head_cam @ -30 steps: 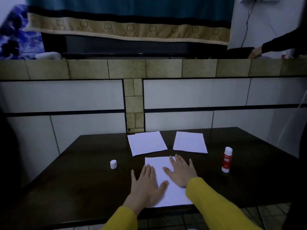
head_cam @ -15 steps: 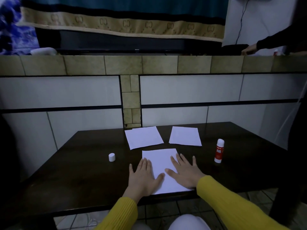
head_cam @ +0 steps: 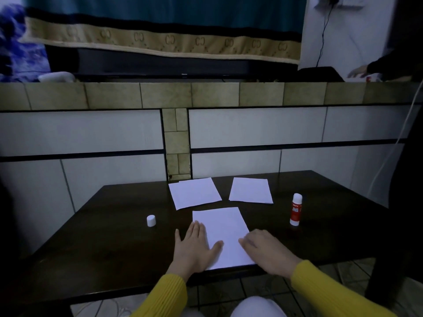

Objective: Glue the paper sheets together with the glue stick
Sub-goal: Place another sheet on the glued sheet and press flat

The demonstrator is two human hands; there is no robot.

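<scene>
A white paper sheet (head_cam: 223, 227) lies near the front edge of the dark table (head_cam: 109, 243). My left hand (head_cam: 193, 249) presses flat on its left side, fingers straight. My right hand (head_cam: 267, 251) rests at the sheet's right edge, fingers spread and somewhat blurred. Two more white sheets lie farther back: a left sheet (head_cam: 194, 192) and a right sheet (head_cam: 250, 190). The red and white glue stick (head_cam: 296, 209) stands upright and uncapped to the right. Its white cap (head_cam: 151, 220) stands alone to the left.
A tiled wall rises just behind the table. On the ledge above it another person's hand (head_cam: 358, 73) in a dark sleeve reaches in at the far right. A white cable (head_cam: 389, 156) hangs down the right side.
My right hand has slid off the middle of the sheet to its right edge. My left hand stays pressed on the left side. The view has tilted slightly.
</scene>
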